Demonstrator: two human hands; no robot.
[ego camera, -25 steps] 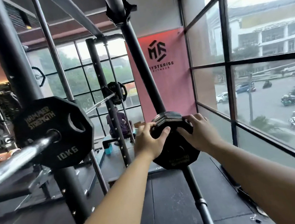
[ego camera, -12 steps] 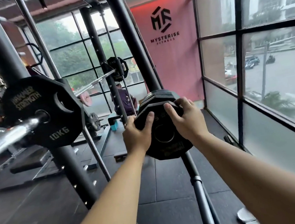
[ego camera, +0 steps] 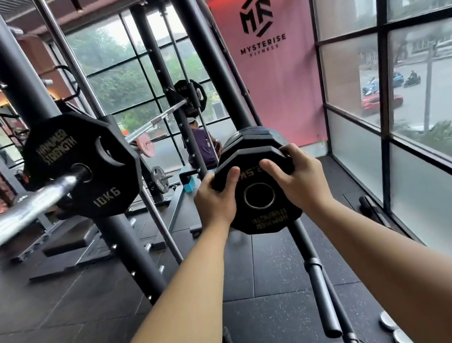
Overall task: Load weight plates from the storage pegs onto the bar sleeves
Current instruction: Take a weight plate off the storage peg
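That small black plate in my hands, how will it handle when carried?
The plate is likely rigid and dense for its size, though its 2.5 marking suggests it's manageable. Its faceted rim probably resists rolling and gives the left hand and right hand grip.

A small black plate point(ego camera: 268, 219) is gripped at its upper edge by the left hand point(ego camera: 214, 200) and right hand point(ego camera: 302, 181), just before stacked plates point(ego camera: 255, 139) on a dark post point(ego camera: 207, 69). At left, a 10KG plate point(ego camera: 80, 165) is seated on a chrome sleeve point(ego camera: 17, 218).
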